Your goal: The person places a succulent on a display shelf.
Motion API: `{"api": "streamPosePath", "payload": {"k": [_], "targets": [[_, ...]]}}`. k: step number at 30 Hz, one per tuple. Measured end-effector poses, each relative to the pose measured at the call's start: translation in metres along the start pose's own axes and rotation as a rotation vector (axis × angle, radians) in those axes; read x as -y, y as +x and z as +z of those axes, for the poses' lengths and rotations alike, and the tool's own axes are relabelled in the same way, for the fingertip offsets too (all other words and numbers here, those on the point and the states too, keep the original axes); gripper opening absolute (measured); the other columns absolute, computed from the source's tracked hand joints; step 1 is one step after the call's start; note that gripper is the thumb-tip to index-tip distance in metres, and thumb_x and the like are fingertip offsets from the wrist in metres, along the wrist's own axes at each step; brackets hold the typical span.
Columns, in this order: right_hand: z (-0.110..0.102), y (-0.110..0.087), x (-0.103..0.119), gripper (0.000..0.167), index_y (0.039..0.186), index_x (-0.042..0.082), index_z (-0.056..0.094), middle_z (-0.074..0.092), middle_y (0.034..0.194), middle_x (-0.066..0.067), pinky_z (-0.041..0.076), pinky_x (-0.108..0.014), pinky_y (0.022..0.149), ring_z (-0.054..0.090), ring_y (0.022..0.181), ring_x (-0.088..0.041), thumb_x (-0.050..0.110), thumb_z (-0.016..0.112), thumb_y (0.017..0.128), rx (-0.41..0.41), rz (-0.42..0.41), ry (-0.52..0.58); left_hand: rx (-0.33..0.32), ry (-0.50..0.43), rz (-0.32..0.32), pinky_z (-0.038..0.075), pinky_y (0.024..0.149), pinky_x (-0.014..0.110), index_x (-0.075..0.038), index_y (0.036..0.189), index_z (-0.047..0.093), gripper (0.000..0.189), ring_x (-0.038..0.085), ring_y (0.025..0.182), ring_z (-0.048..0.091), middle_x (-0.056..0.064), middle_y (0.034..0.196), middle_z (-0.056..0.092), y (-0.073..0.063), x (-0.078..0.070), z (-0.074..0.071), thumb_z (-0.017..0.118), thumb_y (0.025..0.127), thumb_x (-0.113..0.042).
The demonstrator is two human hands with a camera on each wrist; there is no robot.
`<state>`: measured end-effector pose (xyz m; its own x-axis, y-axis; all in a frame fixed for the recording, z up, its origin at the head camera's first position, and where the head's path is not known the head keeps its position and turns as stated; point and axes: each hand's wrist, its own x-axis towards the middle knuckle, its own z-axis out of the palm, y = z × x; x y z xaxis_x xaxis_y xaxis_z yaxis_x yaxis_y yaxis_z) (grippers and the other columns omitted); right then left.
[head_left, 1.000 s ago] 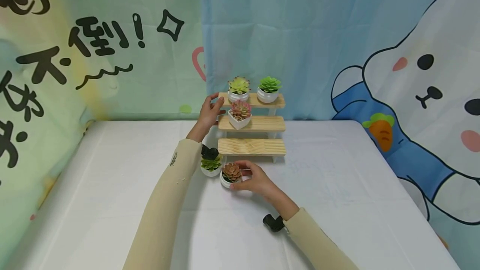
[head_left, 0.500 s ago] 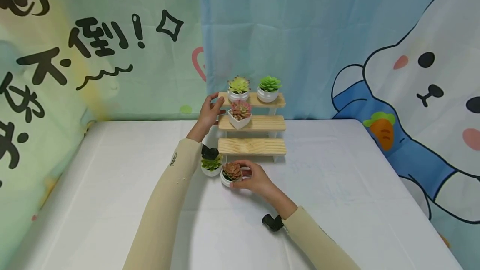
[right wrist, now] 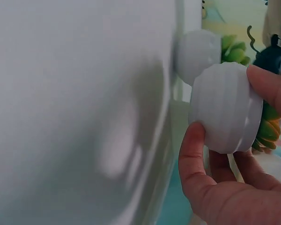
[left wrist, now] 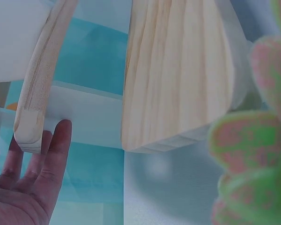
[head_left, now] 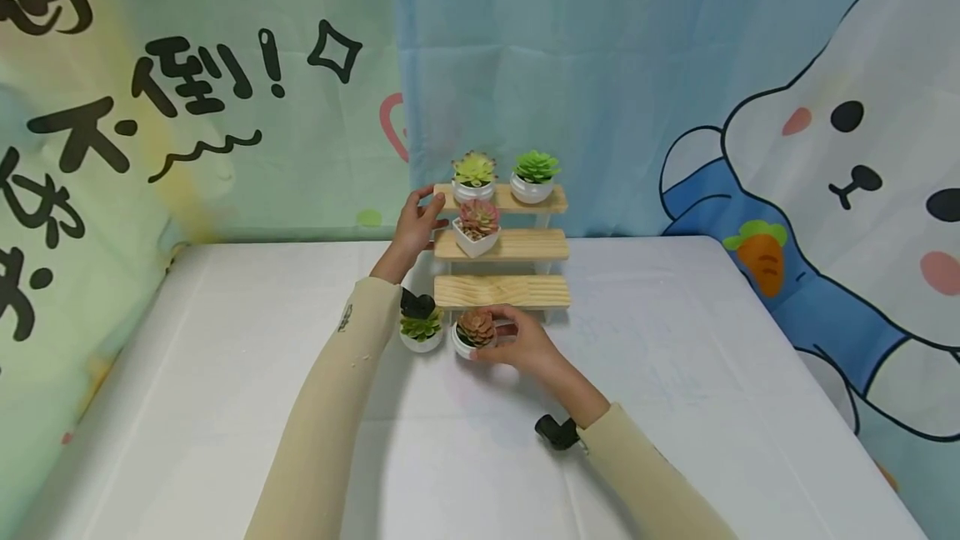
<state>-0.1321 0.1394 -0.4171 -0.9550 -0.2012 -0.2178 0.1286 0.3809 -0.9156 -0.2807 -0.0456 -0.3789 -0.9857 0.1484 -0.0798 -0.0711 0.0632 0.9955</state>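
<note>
My right hand point(head_left: 520, 342) holds a small white pot with a brown succulent point(head_left: 476, 328), fingers and thumb around its sides. In the right wrist view the white pot point(right wrist: 225, 108) appears raised off the tabletop, tilted, its base facing the camera. The pot is just in front of the lowest step of a three-tier wooden plant stand point(head_left: 502, 292). At the left end of the top step, my left hand point(head_left: 414, 227) grips the plank's edge; its fingers point(left wrist: 56, 164) reach past the plank end in the left wrist view.
Two potted green succulents, one yellowish point(head_left: 473, 169) and one bright green point(head_left: 534, 177), stand on the top step. A pink succulent point(head_left: 477, 223) in an angular pot sits on the middle step's left. Another green succulent point(head_left: 422, 332) stands under my left wrist. Behind hangs a printed cloth point(head_left: 555, 65).
My right hand has moved the potted brown succulent slightly right and back toward the lowest step. My left hand keeps its place on the stand.
</note>
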Motion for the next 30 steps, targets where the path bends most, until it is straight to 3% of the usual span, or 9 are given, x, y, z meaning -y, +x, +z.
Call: {"api": "streamPosePath", "payload": {"k": [5, 15, 30], "targets": [[-0.012, -0.002, 0.007, 0.068, 0.139, 0.004, 0.049, 0.053, 0.131, -0.017, 0.048, -0.044, 0.094, 0.053, 0.117, -0.034, 0.014, 0.082, 0.081, 0.0, -0.027, -0.002, -0.003, -0.013, 0.004, 0.042, 0.098, 0.059, -0.017, 0.153, 0.028, 0.056, 0.034, 0.125, 0.054, 0.017, 0.146, 0.045, 0.0, 0.0, 0.0, 0.043, 0.105, -0.041], [-0.033, 0.002, 0.019, 0.063, 0.138, 0.003, 0.051, 0.047, 0.139, -0.018, 0.048, -0.041, 0.089, 0.051, 0.117, -0.034, 0.009, 0.079, 0.082, -0.129, -0.02, -0.018, -0.002, -0.034, 0.008, 0.042, 0.098, 0.06, -0.016, 0.153, 0.028, 0.055, 0.036, 0.126, 0.053, 0.018, 0.146, 0.044, -0.001, 0.001, 0.0, 0.042, 0.105, -0.04], [-0.072, 0.014, 0.041, 0.07, 0.146, 0.007, 0.041, 0.042, 0.143, -0.017, 0.045, -0.037, 0.089, 0.045, 0.12, -0.032, 0.017, 0.076, 0.086, -0.24, -0.03, 0.009, -0.003, -0.02, 0.027, 0.047, 0.092, 0.054, -0.02, 0.149, 0.034, 0.057, 0.027, 0.119, 0.059, 0.014, 0.14, 0.05, 0.001, 0.003, 0.0, 0.046, 0.102, -0.049]]}}
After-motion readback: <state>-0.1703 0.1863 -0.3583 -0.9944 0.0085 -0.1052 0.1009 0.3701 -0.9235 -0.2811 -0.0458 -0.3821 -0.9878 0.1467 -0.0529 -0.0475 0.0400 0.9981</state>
